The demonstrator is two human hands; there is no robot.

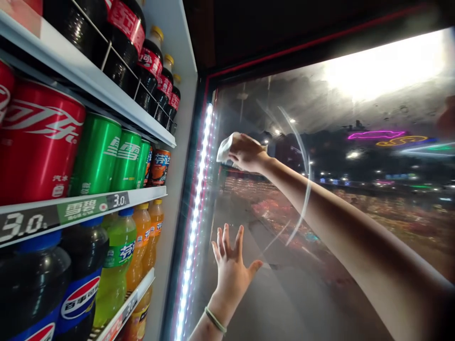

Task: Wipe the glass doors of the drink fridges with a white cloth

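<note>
A pale crumpled wiping cloth point(224, 148) is in my right hand point(248, 152), pressed to the upper left part of a glass door point(256, 208). The fingers curl over the cloth and hide part of it. Lower down, my left hand point(231, 270) has its fingers spread with nothing in them, at the glass; whether the palm touches it I cannot tell. A light band circles the left wrist. Curved whitish streaks point(306, 189) mark the pane to the right of my right hand.
On the left, fridge shelves point(81, 208) hold cola bottles point(151, 61), red and green cans point(95, 151), and bottles of orange and green soda point(119, 265). A lit LED strip point(195, 213) runs along the door's edge. Bright light and neon shapes point(377, 136) show in the glass.
</note>
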